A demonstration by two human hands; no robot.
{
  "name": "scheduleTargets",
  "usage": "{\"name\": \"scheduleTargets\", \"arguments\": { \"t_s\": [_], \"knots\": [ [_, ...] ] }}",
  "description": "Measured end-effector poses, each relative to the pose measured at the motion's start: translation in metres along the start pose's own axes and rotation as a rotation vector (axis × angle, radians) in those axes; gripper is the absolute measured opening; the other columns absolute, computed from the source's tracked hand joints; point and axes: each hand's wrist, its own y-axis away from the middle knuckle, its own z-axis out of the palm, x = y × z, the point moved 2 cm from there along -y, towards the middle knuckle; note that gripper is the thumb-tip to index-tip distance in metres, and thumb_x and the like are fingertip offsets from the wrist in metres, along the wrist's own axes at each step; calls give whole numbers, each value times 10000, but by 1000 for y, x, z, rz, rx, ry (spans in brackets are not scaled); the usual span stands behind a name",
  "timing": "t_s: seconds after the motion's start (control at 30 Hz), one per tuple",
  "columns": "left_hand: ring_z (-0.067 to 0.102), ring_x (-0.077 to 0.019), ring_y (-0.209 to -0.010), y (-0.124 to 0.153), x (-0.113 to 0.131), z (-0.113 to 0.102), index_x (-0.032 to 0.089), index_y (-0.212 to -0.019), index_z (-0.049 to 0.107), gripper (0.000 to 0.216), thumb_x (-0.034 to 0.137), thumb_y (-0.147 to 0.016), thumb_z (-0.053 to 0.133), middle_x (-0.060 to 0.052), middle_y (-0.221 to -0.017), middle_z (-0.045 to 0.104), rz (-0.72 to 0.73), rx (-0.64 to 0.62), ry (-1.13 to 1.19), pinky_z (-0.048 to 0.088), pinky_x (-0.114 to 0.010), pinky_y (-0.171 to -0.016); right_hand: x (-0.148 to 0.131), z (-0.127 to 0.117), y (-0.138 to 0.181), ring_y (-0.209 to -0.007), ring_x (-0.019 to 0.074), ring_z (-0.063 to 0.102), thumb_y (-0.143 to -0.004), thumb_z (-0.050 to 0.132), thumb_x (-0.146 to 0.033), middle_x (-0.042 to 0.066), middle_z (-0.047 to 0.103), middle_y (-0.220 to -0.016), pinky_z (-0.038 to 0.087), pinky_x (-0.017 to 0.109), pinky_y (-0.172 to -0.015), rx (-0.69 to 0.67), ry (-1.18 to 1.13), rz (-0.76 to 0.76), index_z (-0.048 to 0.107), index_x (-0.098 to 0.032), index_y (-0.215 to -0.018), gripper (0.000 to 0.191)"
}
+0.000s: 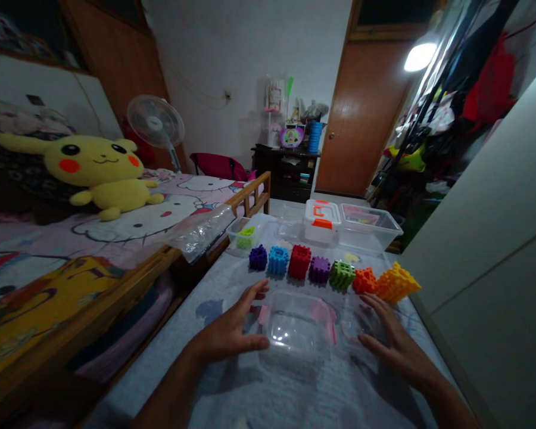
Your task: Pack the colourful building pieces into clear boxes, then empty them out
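A clear plastic box with pink clips stands in front of me. My left hand is at its left side, fingers apart and thumb by the near left edge; whether it touches the box I cannot tell. My right hand is spread over a second clear plastic piece, holding nothing visible. Beyond them runs a row of notched foam-like blocks: dark blue, light blue, red, purple, green, orange and yellow. The right fingertips are close to the orange and yellow blocks.
Behind the row are a small tub with yellow-green pieces, a white-lidded box with orange handles and a long clear bin. A wooden bed rail borders the left side; a pale cabinet stands at right.
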Motion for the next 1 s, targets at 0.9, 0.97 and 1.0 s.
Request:
{"name": "scheduleTargets", "arguments": {
  "t_s": [0.9, 0.97, 1.0],
  "knots": [
    [574, -296, -1163, -178, 28, -45, 198, -1243, 556, 695, 308, -590, 766, -118, -1293, 614, 20, -212, -1067, 446, -347, -957, -3, 9, -9, -1116, 303, 548, -867, 534, -427, 103, 595, -1173, 429, 522, -988, 466, 12, -91, 593, -221, -1133, 341],
    [606, -295, -1099, -178, 28, -43, 207, -1175, 594, 615, 308, -590, 753, -103, -1216, 655, 17, -214, -1078, 465, -343, -911, -3, 9, -9, -1113, 304, 550, -868, 530, -428, 104, 594, -1171, 431, 528, -985, 460, 7, -89, 590, -222, -1136, 344],
    [614, -293, -1078, -178, 27, -43, 211, -1153, 603, 587, 309, -592, 747, -99, -1193, 665, 16, -211, -1082, 471, -341, -891, -3, 8, -9, -1112, 306, 549, -868, 529, -429, 105, 593, -1169, 431, 532, -984, 461, 4, -88, 589, -222, -1138, 345]
  ]
}}
